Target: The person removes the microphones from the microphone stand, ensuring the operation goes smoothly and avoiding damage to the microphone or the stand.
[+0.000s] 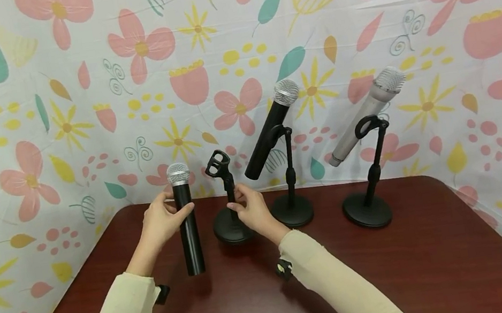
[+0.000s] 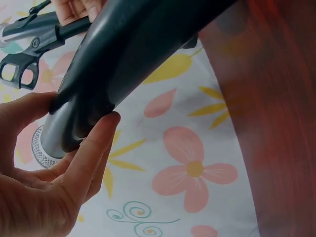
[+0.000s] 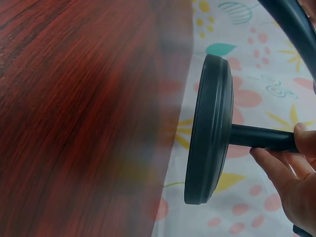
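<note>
My left hand [image 1: 159, 221] grips a black microphone [image 1: 190, 241] around its upper handle, below the silver mesh head. The microphone hangs upright over the table, head up. To its right, my right hand [image 1: 254, 211] pinches the pole of a small black microphone stand [image 1: 233, 229] between thumb and fingers. That stand's clip [image 1: 217, 163] holds nothing. In the right wrist view its round base [image 3: 210, 133] seems slightly raised off the tabletop. The left wrist view shows the left fingers [image 2: 91, 153] curled about the black handle, with the mesh head [image 2: 42, 148] partly hidden.
Right of my hands, a second black microphone [image 1: 271, 129] leans in the clip of another stand [image 1: 292, 210]. Further right, a silver-white microphone [image 1: 362, 118] tilts in a third stand [image 1: 368, 209]. Behind the dark red wooden table [image 1: 424, 271] hangs a flower-printed cloth [image 1: 233, 35].
</note>
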`<state>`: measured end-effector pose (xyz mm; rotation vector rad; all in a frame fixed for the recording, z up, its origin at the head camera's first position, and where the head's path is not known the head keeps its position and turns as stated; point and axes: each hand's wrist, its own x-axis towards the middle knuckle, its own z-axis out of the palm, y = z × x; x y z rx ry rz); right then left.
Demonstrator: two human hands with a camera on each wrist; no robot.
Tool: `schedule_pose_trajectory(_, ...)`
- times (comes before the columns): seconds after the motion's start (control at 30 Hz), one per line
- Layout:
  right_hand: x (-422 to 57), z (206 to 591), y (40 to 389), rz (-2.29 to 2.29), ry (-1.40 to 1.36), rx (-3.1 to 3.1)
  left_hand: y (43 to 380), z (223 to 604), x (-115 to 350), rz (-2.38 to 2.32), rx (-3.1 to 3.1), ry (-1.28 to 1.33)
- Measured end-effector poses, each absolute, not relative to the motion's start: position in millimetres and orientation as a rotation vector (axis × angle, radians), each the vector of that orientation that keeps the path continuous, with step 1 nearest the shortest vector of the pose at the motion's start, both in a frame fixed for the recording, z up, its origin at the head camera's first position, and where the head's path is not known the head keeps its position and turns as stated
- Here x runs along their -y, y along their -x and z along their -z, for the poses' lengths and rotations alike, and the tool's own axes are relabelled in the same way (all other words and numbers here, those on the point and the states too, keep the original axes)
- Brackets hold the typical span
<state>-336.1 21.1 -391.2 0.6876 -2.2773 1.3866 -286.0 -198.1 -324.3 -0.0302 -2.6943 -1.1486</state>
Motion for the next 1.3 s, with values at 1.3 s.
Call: schedule_pose_trajectory(1.3,8,400,368,-1.436,-0.57,2.302,272,388,195,1.211,2.917,0.052)
